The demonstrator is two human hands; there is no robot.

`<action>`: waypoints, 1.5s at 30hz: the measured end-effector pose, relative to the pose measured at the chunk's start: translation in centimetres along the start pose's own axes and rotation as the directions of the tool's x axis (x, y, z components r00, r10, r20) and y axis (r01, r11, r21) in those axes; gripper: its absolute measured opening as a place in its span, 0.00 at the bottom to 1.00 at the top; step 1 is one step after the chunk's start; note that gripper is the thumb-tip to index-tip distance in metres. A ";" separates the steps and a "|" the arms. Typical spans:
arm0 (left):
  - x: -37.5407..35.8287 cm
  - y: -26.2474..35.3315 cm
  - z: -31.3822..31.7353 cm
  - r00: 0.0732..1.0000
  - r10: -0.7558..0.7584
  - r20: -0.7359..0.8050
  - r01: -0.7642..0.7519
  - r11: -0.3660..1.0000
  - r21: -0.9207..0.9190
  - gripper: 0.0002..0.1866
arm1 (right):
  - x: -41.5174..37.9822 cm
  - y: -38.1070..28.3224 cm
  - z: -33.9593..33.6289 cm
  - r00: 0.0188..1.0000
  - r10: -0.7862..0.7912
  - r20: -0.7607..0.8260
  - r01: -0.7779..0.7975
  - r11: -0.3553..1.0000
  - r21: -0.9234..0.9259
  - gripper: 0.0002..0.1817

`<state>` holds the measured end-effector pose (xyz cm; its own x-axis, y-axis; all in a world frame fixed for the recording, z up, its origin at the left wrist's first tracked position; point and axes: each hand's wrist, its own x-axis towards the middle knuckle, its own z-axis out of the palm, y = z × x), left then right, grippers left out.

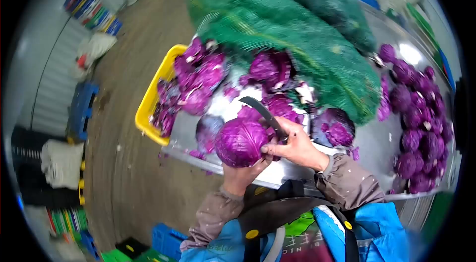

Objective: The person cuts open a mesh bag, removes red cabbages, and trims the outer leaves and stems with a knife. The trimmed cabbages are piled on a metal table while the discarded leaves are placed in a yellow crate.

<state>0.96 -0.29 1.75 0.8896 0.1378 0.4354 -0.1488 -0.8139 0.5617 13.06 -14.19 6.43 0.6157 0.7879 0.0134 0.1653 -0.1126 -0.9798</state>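
A round red cabbage (240,142) rests in my left hand (240,175), whose fingers wrap round its underside and right side. My right hand (297,147) is closed on a knife (260,111) with a dark curved blade that points up and left above the cabbage. The thumb of my right hand is close to the cabbage's right side. Under and beyond my hands, loose purple leaves (281,106) lie on the metal table (191,159). Another cabbage (334,127) with dark outer leaves sits right of my right hand.
A yellow crate (151,96) of purple leaves is at the table's left edge. Green net sacks (297,39) lie across the back. Many cabbages (421,113) are piled at the right. Blue crates (82,108) and stacked coloured crates (91,9) stand at the far left.
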 end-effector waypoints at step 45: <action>17.8 -13.0 1.2 0.807 -0.348 0.476 0.055 0.848 0.527 0.18 | -8.6 4.1 -18.2 0.903 0.176 -0.392 -0.186 0.982 0.014 0.19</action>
<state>19.24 12.04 1.35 0.9757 0.1260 -0.1792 0.1504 -0.9800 0.1301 22.50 -32.46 5.92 0.8870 0.4544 -0.0826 0.0371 -0.2483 -0.9680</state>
